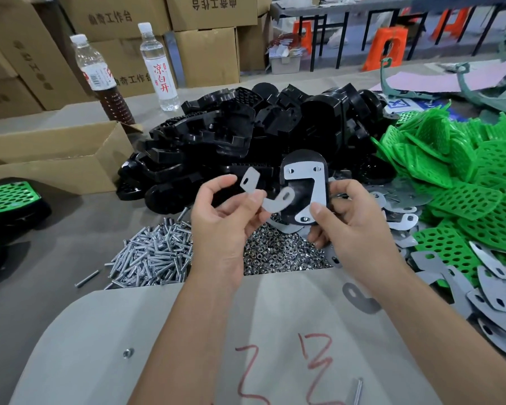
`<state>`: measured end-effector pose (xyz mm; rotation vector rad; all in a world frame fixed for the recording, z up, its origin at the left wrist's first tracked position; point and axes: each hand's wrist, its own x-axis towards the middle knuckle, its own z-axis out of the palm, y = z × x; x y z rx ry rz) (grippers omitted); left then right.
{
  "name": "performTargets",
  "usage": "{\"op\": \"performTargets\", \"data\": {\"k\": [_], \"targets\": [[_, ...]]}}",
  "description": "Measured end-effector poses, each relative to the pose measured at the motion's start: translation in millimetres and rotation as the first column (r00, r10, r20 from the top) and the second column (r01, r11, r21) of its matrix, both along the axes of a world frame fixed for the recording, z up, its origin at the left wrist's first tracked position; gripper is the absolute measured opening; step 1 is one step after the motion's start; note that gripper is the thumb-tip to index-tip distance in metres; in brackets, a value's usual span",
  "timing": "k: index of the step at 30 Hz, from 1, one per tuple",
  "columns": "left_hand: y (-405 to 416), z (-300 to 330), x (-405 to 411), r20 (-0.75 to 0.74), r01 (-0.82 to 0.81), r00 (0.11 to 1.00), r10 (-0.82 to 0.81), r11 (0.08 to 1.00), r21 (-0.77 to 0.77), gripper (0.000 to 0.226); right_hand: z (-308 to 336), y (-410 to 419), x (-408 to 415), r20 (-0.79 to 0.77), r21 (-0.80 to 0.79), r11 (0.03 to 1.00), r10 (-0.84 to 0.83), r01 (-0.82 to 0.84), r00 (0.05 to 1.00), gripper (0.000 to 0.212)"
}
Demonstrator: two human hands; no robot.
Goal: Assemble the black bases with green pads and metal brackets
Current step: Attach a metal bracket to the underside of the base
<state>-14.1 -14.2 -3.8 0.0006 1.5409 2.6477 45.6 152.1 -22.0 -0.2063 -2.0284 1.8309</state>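
Note:
My right hand (348,220) grips a black base (303,162) held upright above the table, its flat underside toward me. A grey metal bracket (319,185) lies on that underside with screw ends showing in its holes. My left hand (219,217) pinches a second, loose curved metal bracket (254,185) whose hooked end touches the base's left edge. Behind my hands lies a heap of black bases (246,135). At the right is a pile of green pads (465,176), perforated.
Screws (155,255) and nuts (278,255) are heaped just below my hands. Loose brackets (485,293) spread to the right. An open cardboard box (50,156) and two bottles (158,65) stand at the left. Finished green-topped bases (9,200) sit at far left. A grey board (158,331) lies nearest me.

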Motion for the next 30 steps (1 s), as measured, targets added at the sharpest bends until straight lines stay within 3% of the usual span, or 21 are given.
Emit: {"op": "performTargets", "data": {"k": [2,7,14,30], "targets": [[1.7,-1.2,2.2,-0.059,0.023,0.998,-0.026,0.998,-0.05,0.043,-1.1,-0.3,-1.4,0.002,0.008,1.0,-0.014,0.014,1.0,0.016],[1.6,-3.0,4.6,-0.18,0.07,0.978,-0.101,0.983,-0.172,0.03,-0.6,2.9,-1.5,0.0,0.058,0.998,-0.038,0.038,0.999,0.021],[5.4,-5.4,5.3,-0.336,0.042,0.93,-0.147,0.953,-0.301,0.031,-4.7,-0.9,-2.2,-0.031,0.153,0.988,-0.029,0.033,0.999,0.024],[2.9,-10.6,-1.0,-0.366,-0.028,0.925,-0.102,0.943,-0.333,0.019,-1.1,-5.9,2.4,-0.013,0.082,0.993,0.09,-0.088,0.996,0.022]]}}
